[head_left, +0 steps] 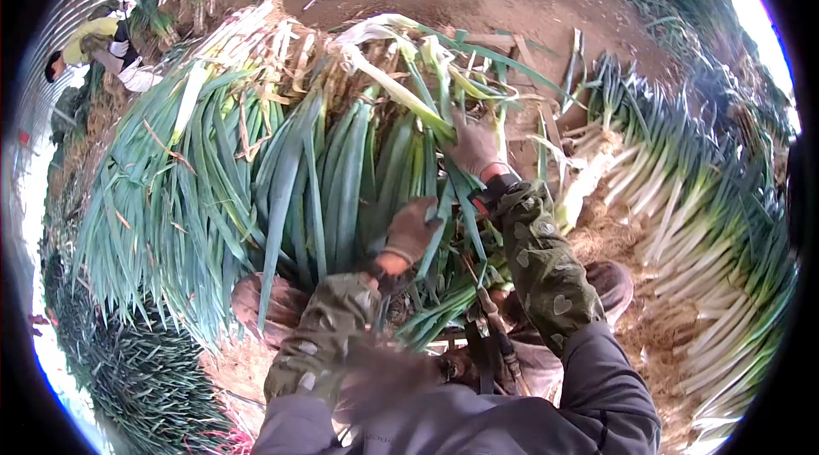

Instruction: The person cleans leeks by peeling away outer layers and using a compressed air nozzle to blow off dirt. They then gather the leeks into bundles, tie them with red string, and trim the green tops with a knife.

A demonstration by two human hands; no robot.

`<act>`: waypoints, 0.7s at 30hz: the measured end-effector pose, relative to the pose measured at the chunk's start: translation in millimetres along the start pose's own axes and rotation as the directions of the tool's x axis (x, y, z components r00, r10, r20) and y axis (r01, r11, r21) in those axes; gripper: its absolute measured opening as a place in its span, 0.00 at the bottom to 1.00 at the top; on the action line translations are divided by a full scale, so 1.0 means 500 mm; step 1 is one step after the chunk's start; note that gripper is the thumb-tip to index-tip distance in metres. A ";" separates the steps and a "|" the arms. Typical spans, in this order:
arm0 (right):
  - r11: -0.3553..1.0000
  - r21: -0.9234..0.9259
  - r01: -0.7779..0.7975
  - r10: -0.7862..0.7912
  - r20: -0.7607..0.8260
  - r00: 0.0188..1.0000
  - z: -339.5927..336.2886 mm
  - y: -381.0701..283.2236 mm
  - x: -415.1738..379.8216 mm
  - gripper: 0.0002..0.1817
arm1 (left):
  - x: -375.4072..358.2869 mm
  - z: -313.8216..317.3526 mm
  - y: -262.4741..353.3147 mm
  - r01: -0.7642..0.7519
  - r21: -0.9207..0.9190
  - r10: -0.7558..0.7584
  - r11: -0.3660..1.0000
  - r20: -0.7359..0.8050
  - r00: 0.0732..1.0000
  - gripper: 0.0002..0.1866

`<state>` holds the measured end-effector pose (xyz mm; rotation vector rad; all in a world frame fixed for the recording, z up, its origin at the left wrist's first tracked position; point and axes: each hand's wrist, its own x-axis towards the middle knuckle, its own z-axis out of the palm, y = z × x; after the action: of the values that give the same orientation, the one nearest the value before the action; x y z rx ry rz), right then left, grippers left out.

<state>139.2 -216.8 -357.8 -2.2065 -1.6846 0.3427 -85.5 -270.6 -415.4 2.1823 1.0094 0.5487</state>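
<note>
A big heap of long green onions point(290, 156) lies in front of me, green leaves toward me and dry, pale root ends away. My left hand point(413, 231), in a brownish glove, is at the leaves on the near side of the heap, its fingers curled; what they hold, if anything, is hidden. Farther forward and to the right, my right hand point(474, 146), also gloved, is closed around green stalks near the heap's right end. Loose peeled-back leaves point(388, 88) arch over the heap beside it.
Cleaned onions with white stems point(682, 233) lie in a long row at the right. Wooden slats point(522, 58) stand beyond my right hand. More dark green bundles point(136, 378) lie at the lower left. A person in a yellow top point(90, 35) bends at the upper left.
</note>
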 end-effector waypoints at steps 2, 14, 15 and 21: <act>0.999 0.044 0.027 -0.029 0.026 0.999 0.043 0.004 0.007 0.33 | -0.009 -0.038 0.035 0.107 -0.072 -0.103 0.992 0.067 0.992 0.26; 0.661 -0.696 0.280 -0.369 0.024 0.929 -0.285 -0.127 -0.045 0.15 | 0.202 -0.347 0.193 -0.173 0.810 0.526 0.561 -0.187 0.830 0.16; 0.599 -0.753 0.273 -0.390 0.024 0.920 -0.315 -0.120 -0.045 0.15 | 0.196 -0.360 0.195 -0.150 0.839 0.476 0.524 -0.142 0.868 0.15; 0.642 -0.761 0.095 -0.595 -0.415 0.688 -0.497 -0.080 -0.051 0.21 | 0.100 -0.348 0.105 -0.114 0.012 0.112 0.993 0.102 0.988 0.15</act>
<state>194.3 -262.7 -115.2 -1.9012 -1.9281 -1.2423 -133.6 -188.7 -252.4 2.2697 0.8441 0.4767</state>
